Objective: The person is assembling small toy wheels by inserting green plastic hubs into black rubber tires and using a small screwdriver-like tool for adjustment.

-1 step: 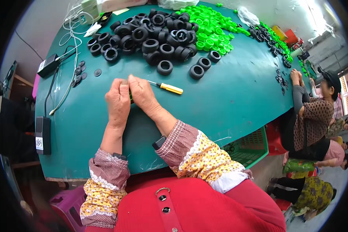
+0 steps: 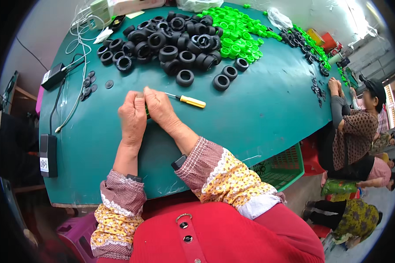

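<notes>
My left hand [image 2: 133, 107] and my right hand [image 2: 159, 103] are closed together above the green table. Between them they press a small toy wheel [image 2: 148, 112], of which only a black and green sliver shows; the fingers hide the rest. Both thumbs lie along the top, side by side. Close by my right hand is a screwdriver [image 2: 192, 101] with a yellow handle, its thin shaft reaching toward the fingers. Beyond the hands, black toy tyres [image 2: 167, 53] are heaped up, with a few loose ones [image 2: 221, 82] in front. Bright green wheel hubs [image 2: 239, 39] lie piled beside them.
Several small black discs [image 2: 87, 82] lie at left, near a white cable [image 2: 74, 106] and a black power box [image 2: 48, 155]. A green crate [image 2: 281, 168] stands below the table's right edge. At the far right a co-worker [image 2: 357, 127] sits by more tyres and green hubs.
</notes>
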The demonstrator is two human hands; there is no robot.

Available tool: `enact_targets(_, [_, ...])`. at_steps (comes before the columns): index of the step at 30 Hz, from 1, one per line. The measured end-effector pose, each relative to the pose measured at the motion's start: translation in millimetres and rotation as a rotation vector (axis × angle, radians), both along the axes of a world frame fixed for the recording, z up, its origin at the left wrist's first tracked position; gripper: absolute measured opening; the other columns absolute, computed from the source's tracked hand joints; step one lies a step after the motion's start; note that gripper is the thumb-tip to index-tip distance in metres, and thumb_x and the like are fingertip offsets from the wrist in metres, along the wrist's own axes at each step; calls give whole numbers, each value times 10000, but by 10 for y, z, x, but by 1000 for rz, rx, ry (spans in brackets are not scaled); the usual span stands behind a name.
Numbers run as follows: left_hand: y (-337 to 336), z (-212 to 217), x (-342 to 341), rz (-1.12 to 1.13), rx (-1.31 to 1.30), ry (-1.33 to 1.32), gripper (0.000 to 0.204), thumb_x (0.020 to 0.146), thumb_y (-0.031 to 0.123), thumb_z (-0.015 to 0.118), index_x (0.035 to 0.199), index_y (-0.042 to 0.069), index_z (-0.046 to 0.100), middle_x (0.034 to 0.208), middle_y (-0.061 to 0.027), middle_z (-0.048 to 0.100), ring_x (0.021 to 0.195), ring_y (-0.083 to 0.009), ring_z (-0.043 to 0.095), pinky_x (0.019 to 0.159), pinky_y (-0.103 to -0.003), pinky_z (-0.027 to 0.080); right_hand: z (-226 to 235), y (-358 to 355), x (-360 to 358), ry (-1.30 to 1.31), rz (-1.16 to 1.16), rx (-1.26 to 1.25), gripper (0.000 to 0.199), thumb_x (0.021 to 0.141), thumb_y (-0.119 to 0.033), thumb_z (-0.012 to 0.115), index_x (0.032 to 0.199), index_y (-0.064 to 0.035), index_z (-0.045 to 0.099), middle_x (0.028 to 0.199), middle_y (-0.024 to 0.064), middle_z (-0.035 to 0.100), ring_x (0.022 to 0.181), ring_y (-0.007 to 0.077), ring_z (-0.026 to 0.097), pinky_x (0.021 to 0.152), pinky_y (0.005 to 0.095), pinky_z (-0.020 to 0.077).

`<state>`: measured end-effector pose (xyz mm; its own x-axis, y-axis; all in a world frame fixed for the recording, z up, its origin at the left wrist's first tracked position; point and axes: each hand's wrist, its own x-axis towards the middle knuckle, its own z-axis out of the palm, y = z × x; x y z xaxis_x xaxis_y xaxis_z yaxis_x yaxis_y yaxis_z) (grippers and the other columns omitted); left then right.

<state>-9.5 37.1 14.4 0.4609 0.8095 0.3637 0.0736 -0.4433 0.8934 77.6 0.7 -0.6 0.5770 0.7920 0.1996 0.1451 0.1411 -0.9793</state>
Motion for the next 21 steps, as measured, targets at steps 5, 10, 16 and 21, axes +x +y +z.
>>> enact_targets(5, [114, -8, -3, 42, 33, -36, 197, 887, 163, 429, 797, 23, 534, 660, 7, 475, 609, -72, 408, 543, -223, 364, 0, -13, 71, 47, 89, -91, 394, 855, -363, 448, 838, 23, 528, 676, 170, 563, 607, 259, 536, 582, 355, 422])
enact_targets(10, [283, 24, -252, -59, -331, -60, 203, 874, 179, 456, 865, -4, 544, 737, -1, 520, 659, -63, 465, 580, -212, 396, 257, -187, -25, -332, 396, -77, 807, 599, -301, 735, 1234, -41, 311, 1027, 206, 535, 928, 338, 550, 793, 352, 444])
enact_targets(16, [179, 132, -293, -224, -709, -363, 278, 869, 232, 506, 970, -24, 544, 897, -42, 559, 783, -96, 538, 689, -222, 449, 184, -175, -79, -476, 167, 73, 546, 554, -223, 724, 988, -35, 452, 921, 154, 500, 896, 321, 507, 768, 371, 431])
enact_targets(21, [254, -7, -348, -359, -911, -364, 268, 850, 211, 536, 992, -16, 552, 956, -66, 577, 826, -117, 562, 757, -234, 447, 194, -155, -33, -495, 43, 97, 516, 544, -188, 713, 939, -6, 434, 914, 150, 486, 849, 319, 485, 728, 381, 416])
